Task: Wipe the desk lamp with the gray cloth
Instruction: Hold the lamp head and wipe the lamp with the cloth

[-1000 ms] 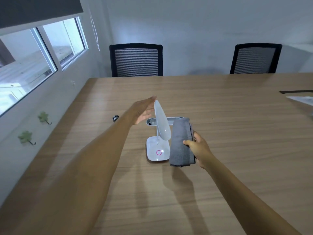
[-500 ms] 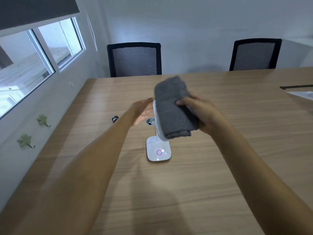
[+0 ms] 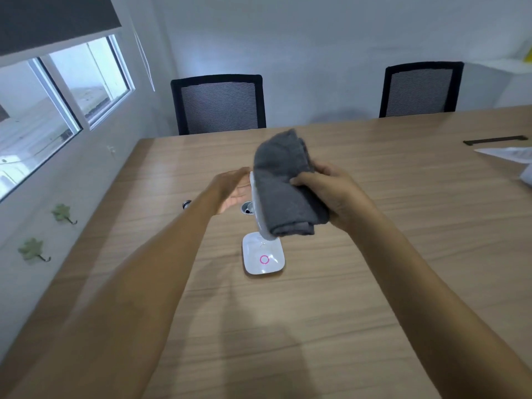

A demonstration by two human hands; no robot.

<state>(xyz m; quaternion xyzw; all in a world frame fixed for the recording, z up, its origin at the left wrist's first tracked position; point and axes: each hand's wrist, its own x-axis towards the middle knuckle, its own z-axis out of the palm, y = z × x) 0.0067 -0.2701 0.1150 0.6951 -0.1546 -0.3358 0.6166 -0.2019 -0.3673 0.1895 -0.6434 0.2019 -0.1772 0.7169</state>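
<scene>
The white desk lamp (image 3: 263, 259) stands on the wooden table (image 3: 403, 226), its square base showing a pink ring. Its flat upright head is mostly hidden; only a pale edge shows. A folded gray cloth (image 3: 283, 185) lies pressed flat against the right face of the head, with my right hand (image 3: 331, 194) gripping it from the right. My left hand (image 3: 233, 190) rests flat against the left face of the head, fingers straight and together, bracing it.
Two black mesh chairs (image 3: 218, 105) (image 3: 421, 90) stand at the table's far edge. A round cable grommet (image 3: 247, 208) sits behind the lamp. White paper (image 3: 506, 154) and a dark slot (image 3: 495, 140) lie at the far right. Windows line the left wall.
My right hand lifted the gray cloth from beside the lamp base up onto the lamp head and now holds it there. My left hand stayed against the head.
</scene>
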